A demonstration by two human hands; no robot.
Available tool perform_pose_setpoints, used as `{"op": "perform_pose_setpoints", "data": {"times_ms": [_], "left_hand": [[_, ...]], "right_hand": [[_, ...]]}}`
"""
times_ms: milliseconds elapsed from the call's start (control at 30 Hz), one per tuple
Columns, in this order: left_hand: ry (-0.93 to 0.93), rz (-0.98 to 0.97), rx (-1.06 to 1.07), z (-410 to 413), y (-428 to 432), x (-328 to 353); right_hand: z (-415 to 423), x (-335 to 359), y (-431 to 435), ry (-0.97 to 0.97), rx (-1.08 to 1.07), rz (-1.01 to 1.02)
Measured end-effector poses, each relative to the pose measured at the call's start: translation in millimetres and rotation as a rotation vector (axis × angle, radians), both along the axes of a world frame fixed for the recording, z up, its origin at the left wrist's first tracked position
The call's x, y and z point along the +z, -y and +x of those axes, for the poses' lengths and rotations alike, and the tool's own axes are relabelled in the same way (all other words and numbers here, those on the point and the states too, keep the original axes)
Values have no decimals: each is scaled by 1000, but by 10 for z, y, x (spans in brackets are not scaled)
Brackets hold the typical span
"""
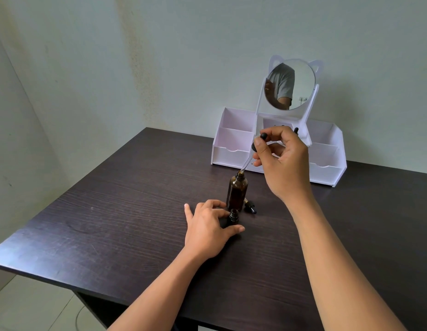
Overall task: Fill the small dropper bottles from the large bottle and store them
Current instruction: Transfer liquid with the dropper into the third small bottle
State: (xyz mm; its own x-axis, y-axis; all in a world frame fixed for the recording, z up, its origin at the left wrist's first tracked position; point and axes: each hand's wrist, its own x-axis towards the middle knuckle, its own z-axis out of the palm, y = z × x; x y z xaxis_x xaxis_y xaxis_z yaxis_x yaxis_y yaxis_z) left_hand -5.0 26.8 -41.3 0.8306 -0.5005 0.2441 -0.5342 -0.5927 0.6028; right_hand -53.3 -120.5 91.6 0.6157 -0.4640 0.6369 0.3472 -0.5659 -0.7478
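Large bottle [237, 193] is stood upright and uncapped on the table [136, 211]. Its dropper [246, 162] is pinched at the bulb by the fingers [261, 150] of the right hand [284, 163], with the glass tip at the bottle mouth. An open small dropper bottle [233, 215] is gripped by the left hand [207, 228], just in front. A loose dropper cap [250, 207] is laid beside the large bottle.

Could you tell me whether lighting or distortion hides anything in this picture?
Head view: soft, even light with faint shadows; the wide lens splays the table edges; the small bottle at the left hand blends into the dark top; the glass dropper in the right hand looks faint.
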Motion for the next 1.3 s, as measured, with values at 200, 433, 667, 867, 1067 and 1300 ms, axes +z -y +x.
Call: {"op": "perform_pose_setpoints", "data": {"times_ms": [200, 433, 667, 867, 1067, 1300], "left_hand": [[9, 15, 1, 3, 7, 13], [11, 14, -3, 1, 3, 4], [8, 20, -5, 4, -1, 1], [9, 25, -6, 3, 2, 10], [5, 16, -8, -3, -6, 10], [3, 10, -5, -3, -6, 14]], "right_hand": [[116, -108, 52, -222, -6, -58], [181, -281, 97, -398, -78, -227], [220, -314, 104, -379, -112, -262], [225, -325, 101, -379, -116, -278], [224, -324, 97, -384, -112, -262], [214, -324, 93, -429, -86, -215]]}}
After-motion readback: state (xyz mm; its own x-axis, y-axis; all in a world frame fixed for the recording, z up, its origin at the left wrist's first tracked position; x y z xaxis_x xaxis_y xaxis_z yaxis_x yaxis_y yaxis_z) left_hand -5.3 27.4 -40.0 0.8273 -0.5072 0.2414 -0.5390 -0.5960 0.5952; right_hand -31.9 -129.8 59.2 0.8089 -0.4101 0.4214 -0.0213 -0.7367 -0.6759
